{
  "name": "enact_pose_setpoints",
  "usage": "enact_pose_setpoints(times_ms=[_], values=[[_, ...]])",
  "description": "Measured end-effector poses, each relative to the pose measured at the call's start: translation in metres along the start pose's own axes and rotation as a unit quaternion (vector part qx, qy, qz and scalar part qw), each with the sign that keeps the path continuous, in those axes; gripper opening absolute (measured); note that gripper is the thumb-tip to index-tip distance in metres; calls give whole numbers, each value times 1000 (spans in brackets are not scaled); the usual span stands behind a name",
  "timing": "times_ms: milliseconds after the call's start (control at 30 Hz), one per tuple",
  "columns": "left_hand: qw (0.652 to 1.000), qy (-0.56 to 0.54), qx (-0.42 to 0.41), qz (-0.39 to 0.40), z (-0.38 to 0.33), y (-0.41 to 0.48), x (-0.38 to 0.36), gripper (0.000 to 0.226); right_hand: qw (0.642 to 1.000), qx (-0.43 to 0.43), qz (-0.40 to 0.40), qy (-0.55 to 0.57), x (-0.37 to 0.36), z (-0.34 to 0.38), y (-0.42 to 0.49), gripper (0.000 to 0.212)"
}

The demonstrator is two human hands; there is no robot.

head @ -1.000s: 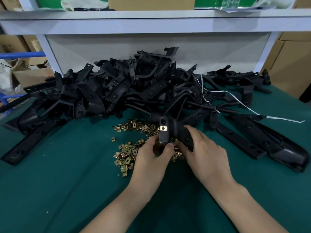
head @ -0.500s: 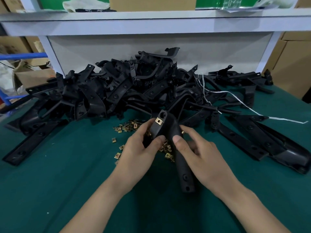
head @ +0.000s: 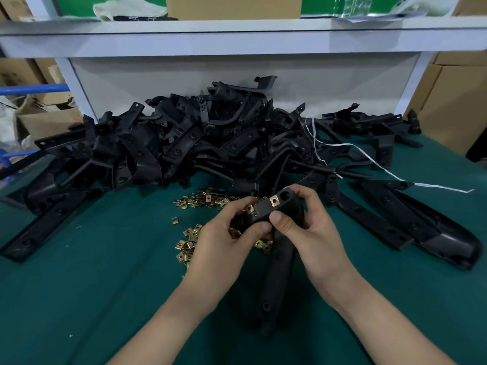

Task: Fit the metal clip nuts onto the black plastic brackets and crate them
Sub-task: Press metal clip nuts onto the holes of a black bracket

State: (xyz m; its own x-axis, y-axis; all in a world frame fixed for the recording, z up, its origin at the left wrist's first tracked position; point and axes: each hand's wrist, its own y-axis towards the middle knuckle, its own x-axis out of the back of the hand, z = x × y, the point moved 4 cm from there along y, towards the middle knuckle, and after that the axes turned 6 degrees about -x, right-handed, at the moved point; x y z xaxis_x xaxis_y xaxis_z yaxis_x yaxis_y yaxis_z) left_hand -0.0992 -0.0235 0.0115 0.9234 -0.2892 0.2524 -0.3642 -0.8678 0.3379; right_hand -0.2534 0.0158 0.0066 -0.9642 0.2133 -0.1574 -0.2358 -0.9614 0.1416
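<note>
A long black plastic bracket [head: 274, 280] is held over the green table, its upper end between both hands and its lower end pointing toward me. A brass clip nut [head: 274, 200] sits fitted on that upper end. My left hand [head: 224, 243] grips the bracket's top from the left, thumb pressed on it. My right hand [head: 313, 233] grips it from the right, thumb on its face. Loose brass clip nuts [head: 196, 202] lie scattered on the table just behind and left of my hands, some hidden under them.
A big heap of black brackets [head: 189, 146] fills the back of the green table [head: 92, 299]. More long brackets lie at the right [head: 427, 227] and left [head: 50, 219]. A white strap [head: 382, 167] trails across the right. A white shelf [head: 237, 38] overhangs; cardboard boxes [head: 453, 101] stand alongside.
The bracket was lifted from the nut pile and turned so its long end points toward me. Both hands shifted up its top end, and the fitted nut now faces up-right.
</note>
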Motion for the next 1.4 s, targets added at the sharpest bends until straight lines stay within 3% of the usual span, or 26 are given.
enact_pose_setpoints(times_ms=[167, 367, 500, 800, 1067, 1400], values=[[999, -24, -15, -18, -6, -1, 4, 42, 1000, 23, 7, -13, 1, 6, -1, 32], [997, 41, -64, 19, -13, 4, 14, 35, 983, 97, 10, -156, 5, 18, -5, 41], [993, 85, -77, 37, -13, 4, 14, 42, 952, 136, 34, -273, 6, 22, -5, 25], [991, 122, -46, -22, -2, 3, 18, 40, 944, 141, 22, -298, 8, 13, -4, 22], [970, 221, -97, 10, -9, -1, 13, 37, 937, 132, 40, -321, 7, 9, -4, 25], [972, 217, -92, 2, -9, -4, 10, 37, 949, 128, 37, -287, 4, 7, -3, 25]])
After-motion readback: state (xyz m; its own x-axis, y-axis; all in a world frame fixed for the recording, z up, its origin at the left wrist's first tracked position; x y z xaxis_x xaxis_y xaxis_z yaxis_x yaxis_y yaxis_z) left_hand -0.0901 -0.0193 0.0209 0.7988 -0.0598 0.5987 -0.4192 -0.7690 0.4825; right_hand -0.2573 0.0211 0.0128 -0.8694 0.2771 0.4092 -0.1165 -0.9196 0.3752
